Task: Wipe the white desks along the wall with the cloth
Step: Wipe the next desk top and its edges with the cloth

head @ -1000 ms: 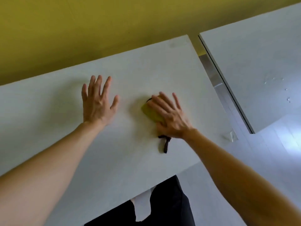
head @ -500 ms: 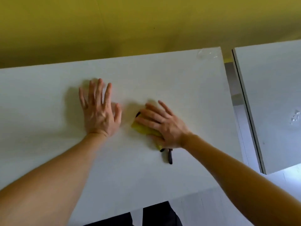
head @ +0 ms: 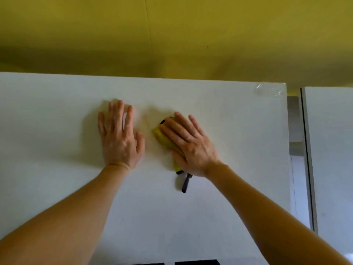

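One small black loop (head: 185, 184) is seen nearest, lying on the white surface (head: 238, 169) just on the near side of the right hand (head: 191, 146); it seems to be part of the yellow cloth (head: 162, 137). The cloth is pressed flat under the right hand, whose fingers are straight and a little spread; only the cloth's left side and a bit by the wrist are shown. The left hand (head: 120, 138) is laid flat on the surface too, with fingers spread and nothing held; it is judged to be used as a prop.

In the last second the cloth has been pushed to the left, so that it is now just beside the left thumb but not touching it; the left hand has hardly been moved. So one stroke across the middle is judged nearly done; the left hand must be lifted or the cloth turned back.

Farther off, a strip by the far edge is judged not yet wiped; a bit of clear film (head: 267, 90) is stuck at the far right corner; a second surface (head: 332, 150) is waiting to the right, across a gap; the yellow wall (head: 172, 35) is behind it all.
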